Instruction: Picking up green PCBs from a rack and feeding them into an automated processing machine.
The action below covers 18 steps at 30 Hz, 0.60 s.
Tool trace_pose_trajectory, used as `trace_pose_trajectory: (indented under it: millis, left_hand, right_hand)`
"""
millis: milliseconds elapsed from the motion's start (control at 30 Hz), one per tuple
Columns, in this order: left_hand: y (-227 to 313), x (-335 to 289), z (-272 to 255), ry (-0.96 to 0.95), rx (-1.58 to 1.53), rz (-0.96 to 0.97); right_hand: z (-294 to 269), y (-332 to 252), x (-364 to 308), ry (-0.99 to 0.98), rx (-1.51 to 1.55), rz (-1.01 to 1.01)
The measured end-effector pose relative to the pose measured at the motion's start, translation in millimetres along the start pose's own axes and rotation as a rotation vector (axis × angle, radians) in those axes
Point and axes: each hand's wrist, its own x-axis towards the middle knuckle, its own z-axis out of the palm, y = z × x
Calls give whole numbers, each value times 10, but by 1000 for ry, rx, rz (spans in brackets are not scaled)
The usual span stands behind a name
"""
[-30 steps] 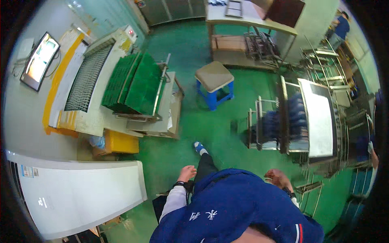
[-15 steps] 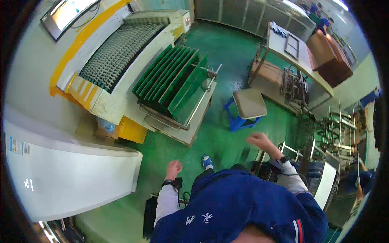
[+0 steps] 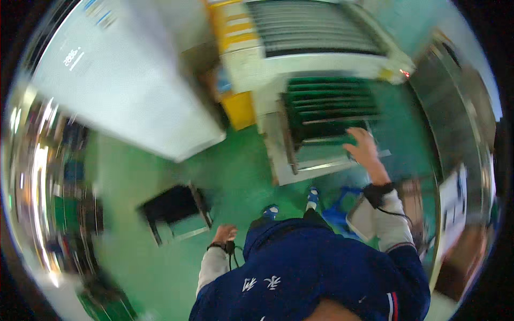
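My right hand reaches out over the near side of a rack of upright green boards. Its thumb and fingers are apart and it holds nothing; whether it touches the rack's frame I cannot tell. The rack stands on a pale platform before a roller conveyor machine. Low beside my body, my left hand has its fingers curled in, with nothing seen in it. A dark band circles each wrist.
A white cabinet fills the upper left, with a yellow box beside it. Left on the green floor stands a rack with black panels. Near my right forearm is a blue-legged stool. A white table is far right.
My view has turned left and I stand closer to the green-board rack. My right hand has stretched forward and its fingers have spread. The black-panel rack is now more fully in view.
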Motion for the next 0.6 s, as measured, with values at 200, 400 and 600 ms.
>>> trace_pose_trajectory:
  millis: [200, 400, 600]
  left_hand:
    - [-87, -175, 1960, 35, 195, 9]
    - [-670, -175, 2694, 159, 305, -45]
    - [-1445, 148, 2846, 74, 562, 25]
  right_hand:
    - [37, 605, 611, -522, -157, -79]
    - [445, 964, 525, -480, -221, -292]
    - [407, 946, 637, -563, -176, -321]
